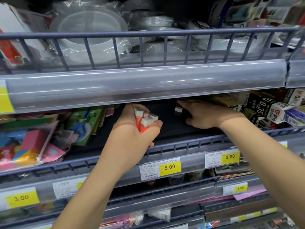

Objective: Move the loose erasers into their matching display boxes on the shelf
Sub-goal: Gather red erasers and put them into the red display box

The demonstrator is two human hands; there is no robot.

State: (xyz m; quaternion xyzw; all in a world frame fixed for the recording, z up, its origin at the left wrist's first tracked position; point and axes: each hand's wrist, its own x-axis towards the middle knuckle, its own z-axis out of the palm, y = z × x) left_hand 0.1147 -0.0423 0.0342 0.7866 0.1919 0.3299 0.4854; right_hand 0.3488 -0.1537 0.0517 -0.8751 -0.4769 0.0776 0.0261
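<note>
I have my left hand (140, 128) clamped round a bundle of red-sleeved white erasers (144, 120), held just above the dark middle shelf (173, 129) to keep them gathered. My right hand (203, 113) reaches deeper over that shelf, fingers (183, 103) spread apart beside one loose white eraser (178, 109), probably to collect it; no display box shows clearly

My left hand (137, 128) is raised, fingers curled tight round a bundle; my right hand (203, 114) reaches forward, palm down, fingers extended.
</note>
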